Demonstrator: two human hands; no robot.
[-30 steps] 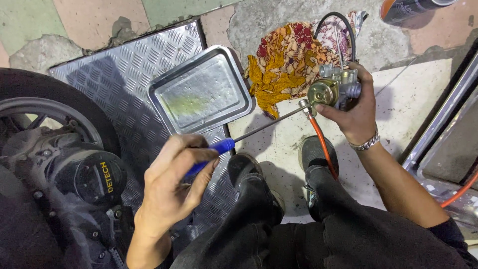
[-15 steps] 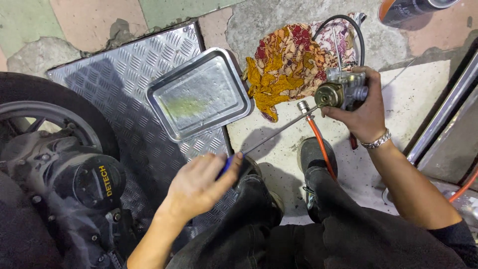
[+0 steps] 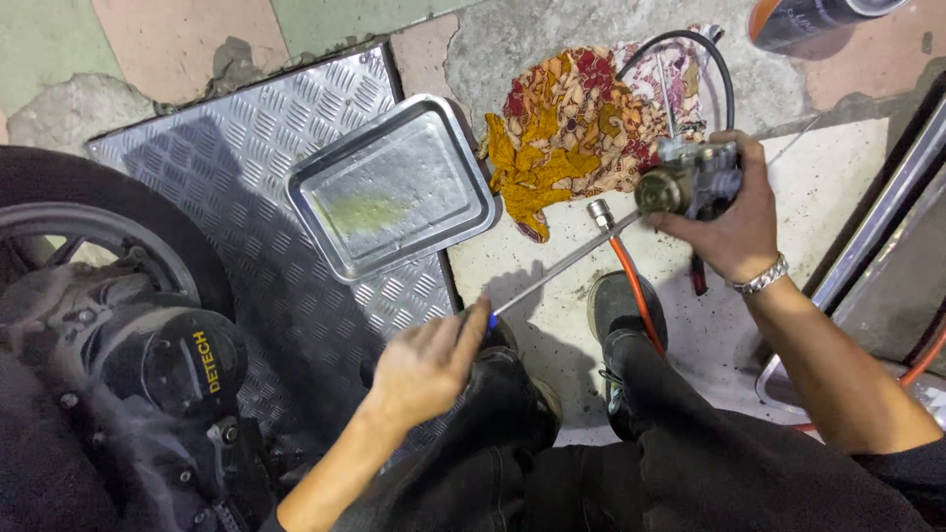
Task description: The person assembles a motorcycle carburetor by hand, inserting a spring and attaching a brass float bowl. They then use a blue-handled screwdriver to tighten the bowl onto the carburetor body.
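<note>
Your left hand (image 3: 426, 366): fingers closed on long blue-handled steel screwdriver (image 3: 562, 268)
Your right hand (image 3: 731, 222): fingers clamped on grey metal carburettor (image 3: 690, 180)
Nearby: empty rectangular steel tray (image 3: 392, 187)

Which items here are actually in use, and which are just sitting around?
In use:
- small metal engine part, held in the right hand
- long screwdriver, blue handle in the left hand, tip at the part

Lying about:
- metal tray on the ribbed metal plate
- patterned rag
- orange hose
- black hose
- wheel
</note>
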